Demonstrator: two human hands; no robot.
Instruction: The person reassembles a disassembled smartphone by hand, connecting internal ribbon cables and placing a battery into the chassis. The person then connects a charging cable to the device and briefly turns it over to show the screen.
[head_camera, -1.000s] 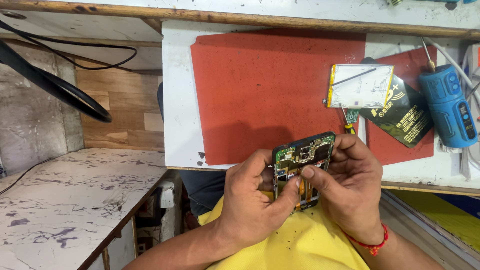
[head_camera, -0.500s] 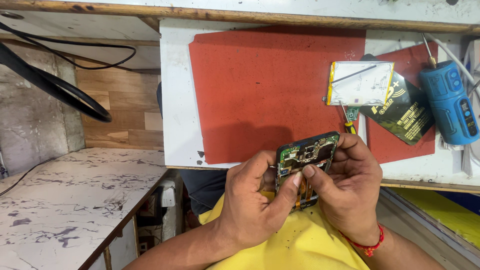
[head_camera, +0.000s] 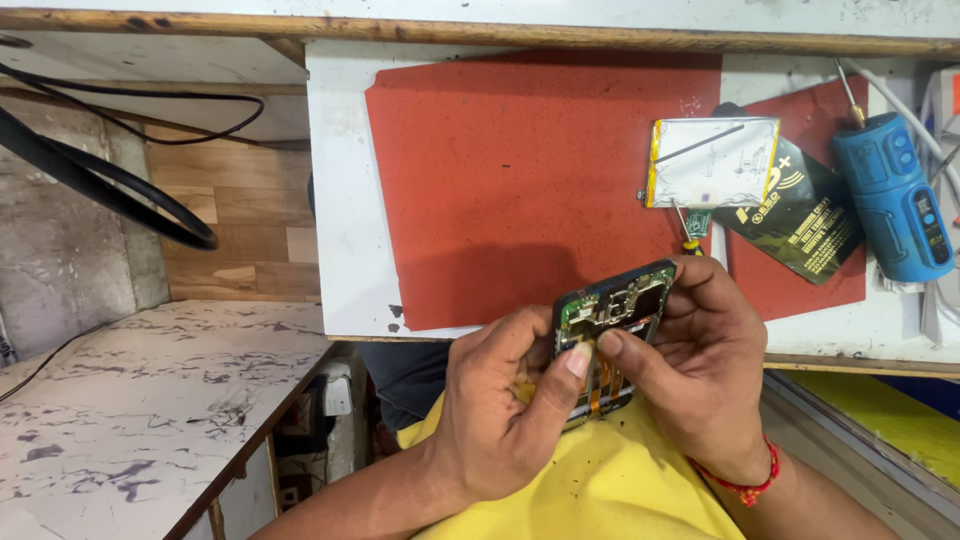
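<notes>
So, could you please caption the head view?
Both hands, left and right, hold an opened phone near a red mat.

Our left hand and right hand cover the lower half of the opened phone, so we cannot tell its bottom end. Its board parts are too small to tell. Beyond our right hand, the blue tool hides its cable's end.
</notes>
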